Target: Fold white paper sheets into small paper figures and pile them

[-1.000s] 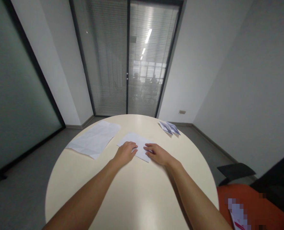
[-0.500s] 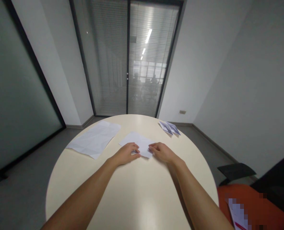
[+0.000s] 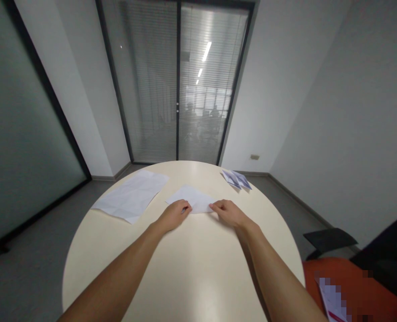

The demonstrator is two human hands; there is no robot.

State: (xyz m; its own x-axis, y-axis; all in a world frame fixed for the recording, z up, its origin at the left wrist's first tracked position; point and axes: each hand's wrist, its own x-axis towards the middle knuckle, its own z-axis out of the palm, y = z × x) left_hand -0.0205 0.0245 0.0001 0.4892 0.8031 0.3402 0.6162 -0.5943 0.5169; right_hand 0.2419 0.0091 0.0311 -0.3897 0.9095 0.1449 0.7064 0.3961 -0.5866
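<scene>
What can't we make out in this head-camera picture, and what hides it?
Head view:
Underside of the white paper: covered by its upper side.
Whether the left hand and right hand pinch it: the hands cover the contact.
Near edge of the round table: cut off by the bottom edge.
Any lettering on the pale item on the orange seat: pixelated.
Dark shapes behind the blinds: blurred.
</scene>
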